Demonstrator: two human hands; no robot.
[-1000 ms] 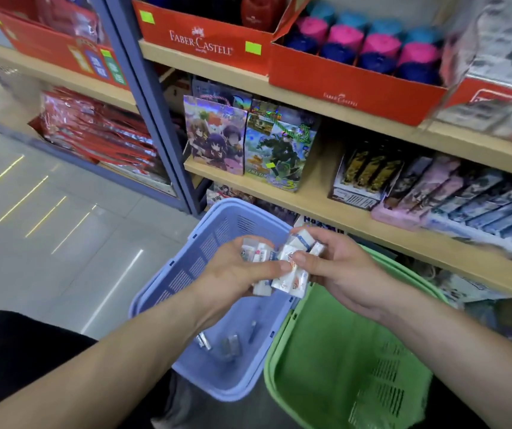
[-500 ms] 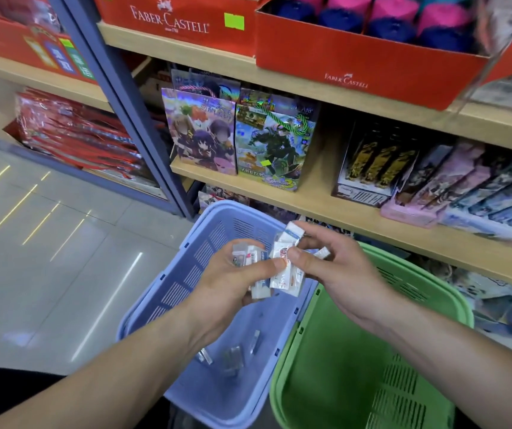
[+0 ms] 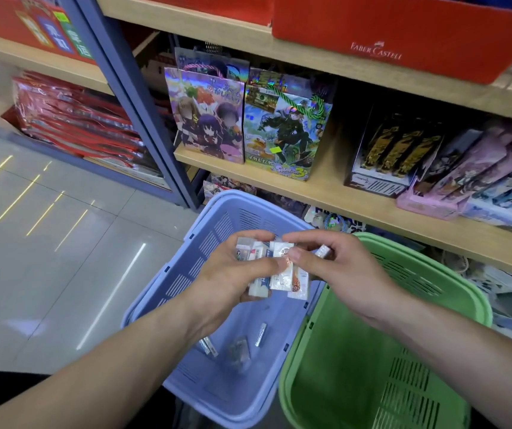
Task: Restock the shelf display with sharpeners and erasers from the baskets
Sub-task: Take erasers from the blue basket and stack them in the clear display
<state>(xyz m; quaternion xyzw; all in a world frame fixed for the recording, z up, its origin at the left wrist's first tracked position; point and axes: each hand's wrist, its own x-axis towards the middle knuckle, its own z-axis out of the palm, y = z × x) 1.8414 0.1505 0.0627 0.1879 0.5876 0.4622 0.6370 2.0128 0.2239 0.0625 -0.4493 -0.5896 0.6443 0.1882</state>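
My left hand [image 3: 233,274] grips a bundle of small wrapped white erasers [image 3: 274,270] above the blue basket [image 3: 186,274]. My right hand [image 3: 341,267] pinches the same bundle from the right, thumb and fingers on the packets, with another small packet [image 3: 323,251] tucked in its fingers. Several loose packets [image 3: 239,348] lie on the bottom of the blue basket. The green basket [image 3: 434,274] stands to the right of the blue one, and its visible inside holds nothing.
Wooden shelves [image 3: 325,193] run along the back with two cartoon gift bags [image 3: 242,125], boxed pens [image 3: 397,153] and pastel packs [image 3: 480,178]. Red Faber-Castell boxes [image 3: 403,35] sit on the upper shelf. A blue metal upright [image 3: 143,119] divides the shelving. Tiled floor lies to the left.
The view has dipped lower and moved closer to the shelves. Both hands stay together over the blue basket, still working the eraser bundle, with the packets shifted slightly between the fingers.
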